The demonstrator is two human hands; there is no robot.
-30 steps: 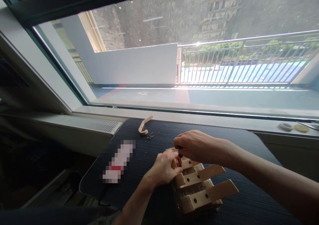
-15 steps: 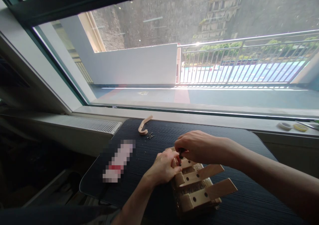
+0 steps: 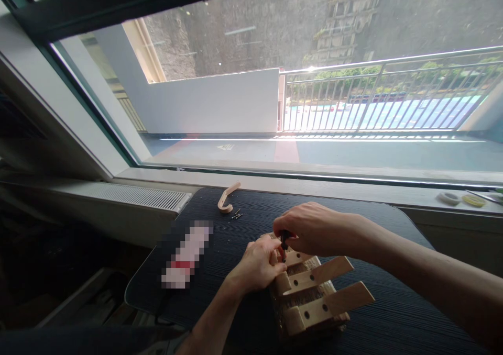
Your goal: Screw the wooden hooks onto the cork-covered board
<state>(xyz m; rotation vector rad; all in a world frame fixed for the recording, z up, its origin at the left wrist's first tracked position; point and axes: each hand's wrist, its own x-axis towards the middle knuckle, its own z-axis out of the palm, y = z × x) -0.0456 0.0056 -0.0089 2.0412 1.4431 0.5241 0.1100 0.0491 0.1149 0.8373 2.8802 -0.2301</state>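
My right hand (image 3: 310, 229) is closed around the dark handle of a screwdriver (image 3: 284, 239), held upright over the far end of a rough-surfaced wooden board (image 3: 313, 295). Its tip is mostly hidden behind fingers. My left hand (image 3: 257, 265) grips the farthest wooden hook (image 3: 295, 259) on the board, its fingertips close round the lower part of the screwdriver. Nearer to me, a second wooden hook (image 3: 332, 272) and a third wooden hook (image 3: 346, 301) lie side by side across the board, each showing two dark screw holes.
A loose wooden hook (image 3: 223, 200) lies at the back of the black table (image 3: 228, 250), with several screws (image 3: 237, 214) beside it. A blurred pink-white item (image 3: 188, 255) lies at the left. Tape rolls (image 3: 449, 198) sit on the sill beneath the window.
My right hand has risen slightly and turned a little, showing more of the screwdriver's handle. My left hand and the board stay in place.
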